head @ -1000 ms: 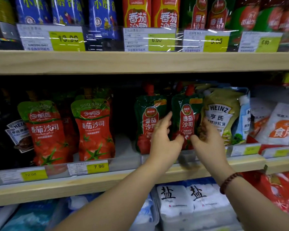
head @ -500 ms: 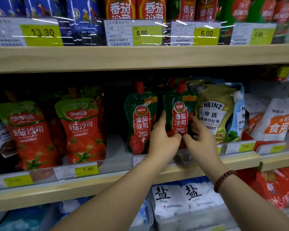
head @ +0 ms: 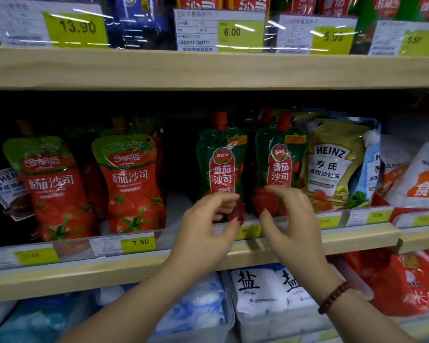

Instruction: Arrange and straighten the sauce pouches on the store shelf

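Note:
Two green tomato-ketchup pouches with red spouts stand upright side by side on the middle shelf (head: 109, 271), the left pouch (head: 221, 164) and the right pouch (head: 279, 164). My left hand (head: 208, 229) hovers in front of the left pouch's base, its fingers loosely curled and apart with nothing in them. Before the base of the right pouch is my right hand (head: 290, 219), fingers spread and empty, a bead bracelet on its wrist. Whether the fingertips touch the pouches I cannot tell.
Two red-and-green ketchup pouches (head: 131, 184) stand further left, with a dark gap between them and the green pair. A Heinz salad-dressing pouch (head: 332, 167) leans right beside the green pair. The upper shelf board (head: 208, 68) hangs overhead. Salt bags (head: 258, 288) lie below.
Both hands were around the right green pouch; now they have come off it, dropped lower and drawn apart. The view has moved closer to the shelf.

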Available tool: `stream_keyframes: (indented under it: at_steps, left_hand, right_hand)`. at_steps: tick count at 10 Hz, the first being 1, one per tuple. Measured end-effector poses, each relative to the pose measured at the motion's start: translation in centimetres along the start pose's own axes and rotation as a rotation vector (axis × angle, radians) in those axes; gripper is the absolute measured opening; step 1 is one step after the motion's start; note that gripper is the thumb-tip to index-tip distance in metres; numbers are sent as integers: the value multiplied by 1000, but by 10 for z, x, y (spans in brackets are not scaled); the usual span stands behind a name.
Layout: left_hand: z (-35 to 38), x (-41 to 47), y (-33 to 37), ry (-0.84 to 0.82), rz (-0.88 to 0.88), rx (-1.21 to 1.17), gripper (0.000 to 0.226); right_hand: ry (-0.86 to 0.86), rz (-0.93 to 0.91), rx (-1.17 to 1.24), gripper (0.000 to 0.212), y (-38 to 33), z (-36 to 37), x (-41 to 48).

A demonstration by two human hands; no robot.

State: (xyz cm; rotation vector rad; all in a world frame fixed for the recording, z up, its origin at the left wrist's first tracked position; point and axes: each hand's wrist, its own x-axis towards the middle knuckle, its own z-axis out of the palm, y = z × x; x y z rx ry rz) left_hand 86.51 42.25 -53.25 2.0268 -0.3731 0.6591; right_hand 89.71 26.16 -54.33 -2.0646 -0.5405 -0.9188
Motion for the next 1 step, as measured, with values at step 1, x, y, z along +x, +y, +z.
stream_keyframes:
  at_steps: [1]
  left_hand:
    - [-21, -9, -6, 49, 15, 33, 30]
  right_hand:
    - [-25, -8, 11, 27, -8, 13, -4]
